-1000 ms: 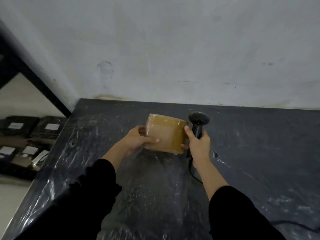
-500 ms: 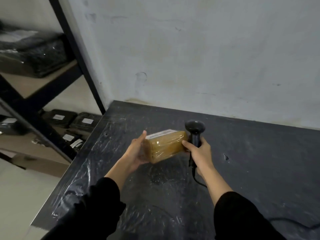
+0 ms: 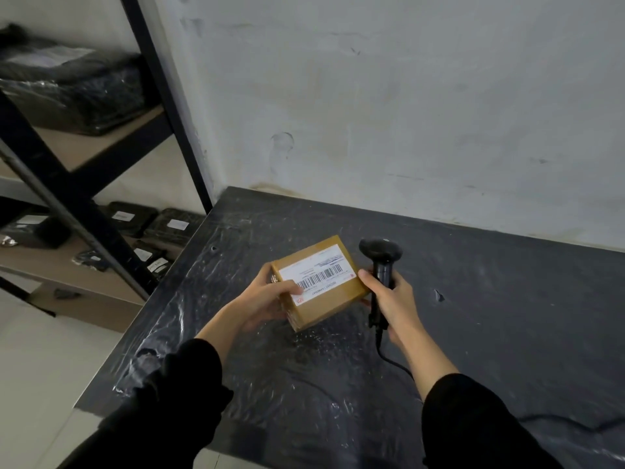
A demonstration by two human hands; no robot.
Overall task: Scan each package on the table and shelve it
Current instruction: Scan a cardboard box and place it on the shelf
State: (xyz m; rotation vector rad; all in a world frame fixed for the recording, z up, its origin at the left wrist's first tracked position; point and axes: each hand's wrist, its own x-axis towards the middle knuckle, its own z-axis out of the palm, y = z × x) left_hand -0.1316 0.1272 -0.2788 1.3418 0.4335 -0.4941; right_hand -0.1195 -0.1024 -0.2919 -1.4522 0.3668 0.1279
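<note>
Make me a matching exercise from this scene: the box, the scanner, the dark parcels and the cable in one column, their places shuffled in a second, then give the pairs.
1. cardboard box
2. barcode scanner
3. black wrapped parcels
4. scanner cable

A. on the rack shelves
B. gripped upright in the right hand
C. trailing over the tabletop
D. held in the left hand, label up

Pairs: 1-D, 2-B, 3-A, 4-C

Black long sleeves (image 3: 162, 401) cover both forearms, wrists bare.
</note>
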